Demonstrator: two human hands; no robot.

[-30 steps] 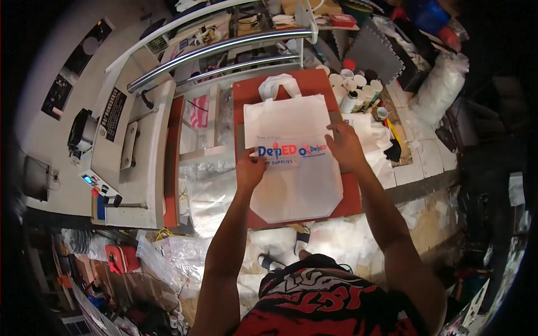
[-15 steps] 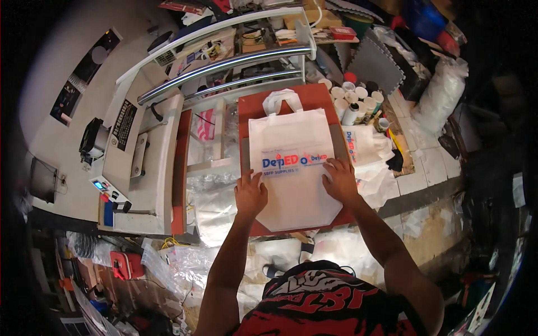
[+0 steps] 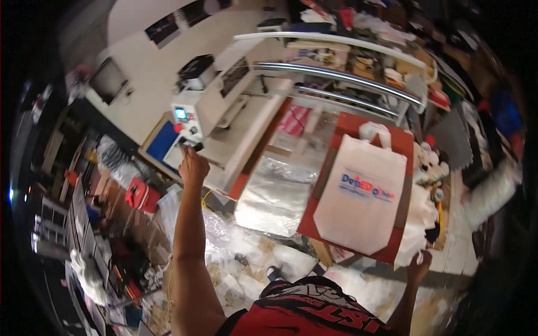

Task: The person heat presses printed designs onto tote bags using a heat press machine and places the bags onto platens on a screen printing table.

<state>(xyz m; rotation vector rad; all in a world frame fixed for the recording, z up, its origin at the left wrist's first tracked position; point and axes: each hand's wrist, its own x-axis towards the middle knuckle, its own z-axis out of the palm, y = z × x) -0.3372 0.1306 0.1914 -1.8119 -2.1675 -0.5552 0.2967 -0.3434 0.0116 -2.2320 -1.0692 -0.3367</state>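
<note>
A white tote bag (image 3: 363,196) with a blue and red print lies flat on the red pad (image 3: 392,253) of the press, handles pointing away from me. My left hand (image 3: 193,166) is stretched far to the left. Its fingers are curled around a small dark handle (image 3: 191,147), just below the white control box (image 3: 185,116) with a lit blue display. My right hand (image 3: 419,264) hangs low at the near right corner of the pad, touching the edge of a white sheet (image 3: 416,224). Its fingers are too small to read.
The white heat press (image 3: 241,126) stands left of the pad, with silver foil sheeting (image 3: 277,193) between them. Curved metal rails (image 3: 347,75) and cluttered shelves run along the back. Small bottles (image 3: 431,165) crowd the pad's right side. Plastic bags (image 3: 246,257) and clutter fill the floor.
Both hands have left the tote bag. My left hand swung out left to the press's control box and my right hand dropped to the pad's near right corner. My head turned left.
</note>
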